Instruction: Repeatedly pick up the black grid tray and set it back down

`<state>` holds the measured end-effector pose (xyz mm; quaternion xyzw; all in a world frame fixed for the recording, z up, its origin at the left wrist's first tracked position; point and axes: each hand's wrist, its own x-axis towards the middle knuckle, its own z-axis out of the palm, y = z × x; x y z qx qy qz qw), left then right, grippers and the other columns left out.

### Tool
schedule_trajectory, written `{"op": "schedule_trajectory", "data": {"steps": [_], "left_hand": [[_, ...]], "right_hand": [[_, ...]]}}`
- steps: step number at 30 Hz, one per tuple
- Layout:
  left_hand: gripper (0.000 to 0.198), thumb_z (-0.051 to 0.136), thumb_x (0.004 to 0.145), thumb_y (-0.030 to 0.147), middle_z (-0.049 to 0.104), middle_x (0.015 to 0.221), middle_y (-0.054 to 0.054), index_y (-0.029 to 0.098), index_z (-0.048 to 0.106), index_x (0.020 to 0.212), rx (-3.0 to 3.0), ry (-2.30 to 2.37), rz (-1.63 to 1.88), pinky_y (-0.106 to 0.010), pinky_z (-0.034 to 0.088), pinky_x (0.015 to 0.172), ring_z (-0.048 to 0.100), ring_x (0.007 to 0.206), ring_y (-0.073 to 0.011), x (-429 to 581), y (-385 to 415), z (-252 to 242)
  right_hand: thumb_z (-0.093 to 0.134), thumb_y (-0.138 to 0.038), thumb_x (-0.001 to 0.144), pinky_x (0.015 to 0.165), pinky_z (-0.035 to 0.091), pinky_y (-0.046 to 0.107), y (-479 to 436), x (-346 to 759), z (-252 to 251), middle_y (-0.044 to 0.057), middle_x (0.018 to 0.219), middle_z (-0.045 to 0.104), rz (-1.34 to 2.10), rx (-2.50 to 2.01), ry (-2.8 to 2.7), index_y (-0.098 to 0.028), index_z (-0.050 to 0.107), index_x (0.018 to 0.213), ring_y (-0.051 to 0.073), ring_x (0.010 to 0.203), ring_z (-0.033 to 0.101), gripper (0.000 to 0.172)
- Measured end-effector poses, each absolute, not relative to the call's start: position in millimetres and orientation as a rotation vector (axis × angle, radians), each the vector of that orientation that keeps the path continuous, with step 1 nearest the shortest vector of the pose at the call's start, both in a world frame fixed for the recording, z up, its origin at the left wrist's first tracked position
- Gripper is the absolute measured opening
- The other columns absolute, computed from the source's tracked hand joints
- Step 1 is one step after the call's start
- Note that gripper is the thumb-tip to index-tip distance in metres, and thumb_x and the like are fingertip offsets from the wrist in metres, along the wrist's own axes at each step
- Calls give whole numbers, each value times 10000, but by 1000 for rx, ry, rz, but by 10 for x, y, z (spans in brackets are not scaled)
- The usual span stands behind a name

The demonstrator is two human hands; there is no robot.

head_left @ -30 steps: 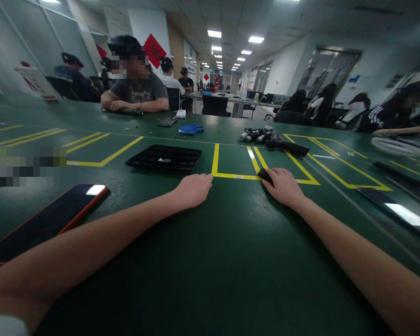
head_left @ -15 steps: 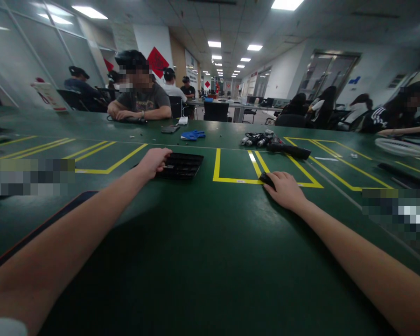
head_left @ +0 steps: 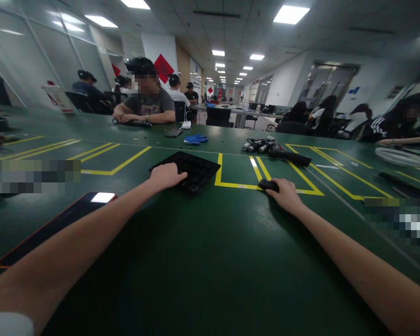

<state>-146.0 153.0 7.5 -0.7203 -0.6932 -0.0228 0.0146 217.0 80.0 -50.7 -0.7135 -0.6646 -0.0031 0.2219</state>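
My left hand (head_left: 166, 176) grips the near left edge of a black compartment tray (head_left: 192, 169), which lies skewed on the green table (head_left: 210, 261) beside a yellow-taped box. My right hand (head_left: 286, 194) rests on the table with its fingers closed over a small black object (head_left: 268, 185) on the yellow line. Both forearms stretch forward over the table.
A phone with a red rim (head_left: 59, 224) lies at the near left. Farther back are blue gloves (head_left: 195, 139), a cluster of black and silver parts (head_left: 262, 145) and a long black tool (head_left: 290, 157). Other people sit along the far and right sides.
My left hand went from the table to the tray, took its edge and dragged it nearer and to the right, turning it. My right hand stayed on the small black object.
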Motion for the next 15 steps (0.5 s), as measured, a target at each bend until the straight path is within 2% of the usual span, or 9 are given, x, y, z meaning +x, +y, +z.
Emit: {"op": "schedule_trajectory", "data": {"steps": [8, 11, 15], "left_hand": [[440, 333, 869, 481, 612, 986, -138, 120, 468, 1081, -2810, -1601, -625, -357, 447, 722, 600, 874, -254, -762, 856, -125], [394, 333, 882, 442, 605, 934, -125, 122, 425, 1092, -2951, -1464, -773, -358, 446, 708, 594, 853, -247, -684, 684, -195], [399, 358, 880, 431, 590, 926, -127, 115, 384, 1123, -2999, -1409, -832, -381, 445, 715, 585, 853, -257, -696, 592, -267]], "right_hand": [[551, -357, 732, 946, 433, 415, 456, 1442, -483, 82, 1144, 579, 742, -1197, -1696, -190, 541, 1072, 230, 1046, 542, 379], [556, -367, 743, 937, 451, 421, 380, 1320, -503, 66, 1105, 607, 733, -1053, -1747, -212, 587, 1010, 234, 1038, 556, 310], [574, -341, 759, 952, 440, 444, 404, 1309, -545, 56, 1110, 620, 589, -1030, -1809, -248, 617, 1037, 247, 1070, 548, 296]]}}
